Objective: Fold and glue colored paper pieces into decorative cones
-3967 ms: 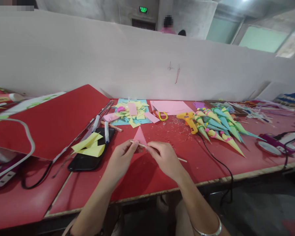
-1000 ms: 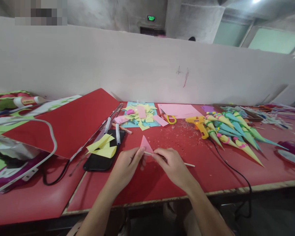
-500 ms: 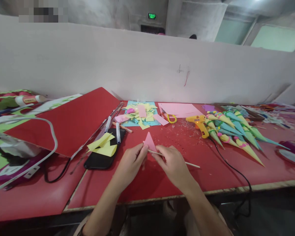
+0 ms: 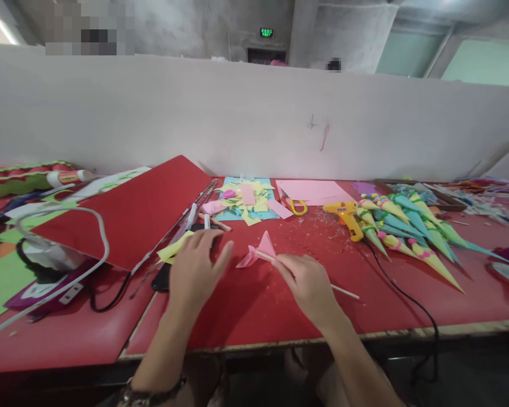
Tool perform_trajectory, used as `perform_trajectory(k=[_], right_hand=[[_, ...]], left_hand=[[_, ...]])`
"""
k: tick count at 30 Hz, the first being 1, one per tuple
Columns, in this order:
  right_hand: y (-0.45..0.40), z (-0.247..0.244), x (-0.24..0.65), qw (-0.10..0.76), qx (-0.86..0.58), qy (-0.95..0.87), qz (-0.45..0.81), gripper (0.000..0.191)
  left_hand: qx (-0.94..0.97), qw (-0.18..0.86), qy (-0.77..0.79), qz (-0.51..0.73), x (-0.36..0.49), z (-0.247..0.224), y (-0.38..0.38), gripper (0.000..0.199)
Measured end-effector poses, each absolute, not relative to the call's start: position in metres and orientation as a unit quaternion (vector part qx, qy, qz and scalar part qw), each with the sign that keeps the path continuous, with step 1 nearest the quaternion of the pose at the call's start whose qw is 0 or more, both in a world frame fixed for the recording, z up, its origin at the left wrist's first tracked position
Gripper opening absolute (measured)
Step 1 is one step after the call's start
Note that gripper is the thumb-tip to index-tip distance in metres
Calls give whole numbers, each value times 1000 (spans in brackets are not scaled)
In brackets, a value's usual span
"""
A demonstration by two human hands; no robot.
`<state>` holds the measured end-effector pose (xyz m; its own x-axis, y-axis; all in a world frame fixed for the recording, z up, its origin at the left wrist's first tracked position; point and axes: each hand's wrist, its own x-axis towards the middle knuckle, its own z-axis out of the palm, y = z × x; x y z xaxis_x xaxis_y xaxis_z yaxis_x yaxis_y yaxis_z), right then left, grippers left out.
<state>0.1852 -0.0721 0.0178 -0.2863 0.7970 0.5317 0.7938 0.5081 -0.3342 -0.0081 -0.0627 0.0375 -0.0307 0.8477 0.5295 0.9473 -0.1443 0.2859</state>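
Observation:
My right hand (image 4: 303,280) is closed round a thin pale stick (image 4: 344,291), whose lower end sticks out to the right. At the stick's upper end is a folded pink paper piece (image 4: 266,246), pointed at the top, with a thinner pink flap on its left. My left hand (image 4: 196,263) is open, fingers spread, over the black phone (image 4: 160,278) and beside the yellow paper pieces (image 4: 172,247). Nothing shows between its fingers, though the fingertips partly cover the phone and papers.
A blue sheet (image 4: 233,213) bears paper scraps. Behind are scissors (image 4: 297,207) and pink sheets (image 4: 316,192). A yellow glue gun (image 4: 345,217) with a black cord and several paper cones (image 4: 428,260) lie right. A red board (image 4: 131,220) and power strip (image 4: 55,288) stand left.
My left hand has let go of the pink paper and moved left, opening over the phone. The pink flap now shows. My right hand still holds the stick; the view has shifted slightly.

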Motion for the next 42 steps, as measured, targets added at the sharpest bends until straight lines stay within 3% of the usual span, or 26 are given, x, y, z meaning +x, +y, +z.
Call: perform_trajectory(k=[3, 8, 23, 26, 28, 30, 32, 34, 37, 42], right_hand=[[-72, 19, 185, 330, -499, -801, 17, 38], [-71, 18, 180, 335, -499, -799, 26, 40], [-72, 24, 178, 307, -509, -802, 59, 31], [-70, 24, 182, 302, -521, -796, 60, 31], [-68, 23, 185, 310, -525, -790, 65, 31], [-67, 22, 188, 329, -522, -784, 74, 31], [-67, 23, 190, 348, -510, -781, 91, 30], [-67, 24, 192, 363, -495, -780, 117, 30], [-67, 26, 193, 380, -476, -778, 154, 29], [-68, 27, 195, 374, -474, -779, 170, 28]], left_hand=[[-594, 200, -759, -177, -28, 32, -56, 47], [-565, 139, -812, -41, -35, 26, -46, 55], [-533, 113, -836, -59, -26, 31, -36, 60], [-551, 169, -805, -137, -16, 32, -45, 65], [-592, 181, -750, -233, -4, 35, -52, 59], [-650, 58, -693, -305, 11, 40, -57, 41], [-707, -180, -587, -351, 25, 44, -59, 34], [-710, -344, -486, -377, 36, 47, -58, 28], [-680, -425, -428, -417, 45, 45, -53, 16], [-634, -450, -427, -462, 48, 37, -52, 12]])
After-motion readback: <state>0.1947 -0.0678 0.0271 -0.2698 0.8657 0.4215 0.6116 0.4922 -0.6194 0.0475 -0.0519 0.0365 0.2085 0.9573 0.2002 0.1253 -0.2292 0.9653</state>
